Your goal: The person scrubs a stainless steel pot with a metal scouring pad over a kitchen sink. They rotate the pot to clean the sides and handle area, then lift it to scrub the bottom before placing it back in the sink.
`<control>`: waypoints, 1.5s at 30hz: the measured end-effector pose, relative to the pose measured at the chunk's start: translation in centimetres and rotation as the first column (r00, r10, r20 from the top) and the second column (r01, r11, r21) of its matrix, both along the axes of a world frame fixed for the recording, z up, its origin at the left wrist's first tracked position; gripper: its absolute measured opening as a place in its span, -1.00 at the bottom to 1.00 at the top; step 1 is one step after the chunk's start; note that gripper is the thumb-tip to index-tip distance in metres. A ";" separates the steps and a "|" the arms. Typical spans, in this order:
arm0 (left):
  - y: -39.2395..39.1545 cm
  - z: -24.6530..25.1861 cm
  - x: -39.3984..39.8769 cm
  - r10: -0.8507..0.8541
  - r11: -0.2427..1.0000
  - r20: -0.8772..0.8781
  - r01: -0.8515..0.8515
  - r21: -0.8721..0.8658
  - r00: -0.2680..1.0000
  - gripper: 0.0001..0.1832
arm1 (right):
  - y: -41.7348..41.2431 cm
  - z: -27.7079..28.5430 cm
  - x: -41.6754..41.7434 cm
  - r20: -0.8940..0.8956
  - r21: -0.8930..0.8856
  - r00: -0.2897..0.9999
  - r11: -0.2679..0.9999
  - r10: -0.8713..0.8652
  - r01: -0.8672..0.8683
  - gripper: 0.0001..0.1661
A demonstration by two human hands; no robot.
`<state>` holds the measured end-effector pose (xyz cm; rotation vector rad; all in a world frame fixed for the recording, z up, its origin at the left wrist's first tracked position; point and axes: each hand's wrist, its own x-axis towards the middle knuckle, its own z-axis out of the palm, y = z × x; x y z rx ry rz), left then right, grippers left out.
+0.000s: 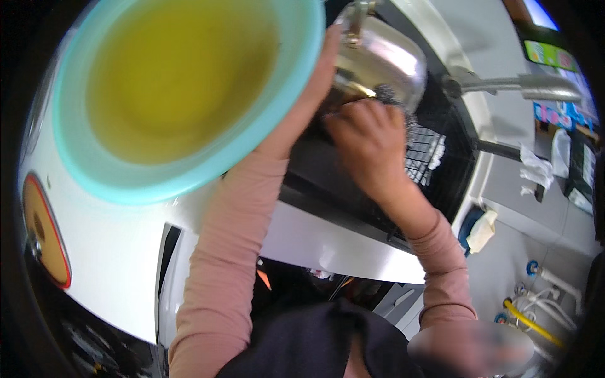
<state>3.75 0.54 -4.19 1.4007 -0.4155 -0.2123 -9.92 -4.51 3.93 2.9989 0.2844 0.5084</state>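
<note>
A shiny metal pan (401, 56) with a metal handle fitting lies tilted in the black sink (326, 175). My right hand (371, 127) is bent over the pan's near side, its fingers curled at a dark metal scouring pad (390, 94). My left hand (326, 71) reaches along the pan's left side. A large turquoise bowl (156, 184) holding cloudy yellow liquid covers most of that hand, so its grip is hidden. The bowl's rim overlaps my left forearm; what supports the bowl is out of sight.
A metal faucet (510, 87) juts over the sink's far side. A black-and-white checked cloth (423, 153) lies at the sink's right. A red-rimmed round lid (47, 231) sits on the white counter (113, 236). At lower right, a yellow hose (534, 323) runs near wall valves.
</note>
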 end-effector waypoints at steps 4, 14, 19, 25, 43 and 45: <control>0.1 0.3 -0.2 0.085 0.996 0.096 -0.089 0.031 0.992 -0.42 | -1.5 3.1 1.9 0.049 0.002 0.972 0.973 -0.229 0.229 -0.87; -0.2 0.2 -1.1 0.094 0.993 0.136 -0.102 0.052 0.986 -0.43 | -1.6 1.8 0.9 0.052 0.018 0.992 0.993 -0.117 0.116 -0.84; -0.8 1.7 -3.2 0.181 0.983 0.191 -0.185 0.006 0.965 -0.47 | -5.8 2.8 2.0 0.110 0.230 0.924 0.914 -0.365 0.334 -0.86; -0.6 2.5 -4.5 0.112 0.993 0.089 -0.108 -0.045 0.990 -0.50 | -0.8 1.3 -1.1 -0.032 0.081 0.983 0.979 -0.183 0.185 -0.83; 0.0 3.4 -3.9 -0.043 0.996 0.083 0.036 0.079 0.996 -0.51 | -9.2 3.4 2.4 0.058 0.343 0.864 0.823 -0.500 0.454 -0.82; -0.6 3.3 -3.8 -0.047 0.998 0.084 0.043 0.055 0.995 -0.52 | -11.3 3.4 1.3 -0.001 0.522 0.816 0.696 -0.578 0.494 -0.81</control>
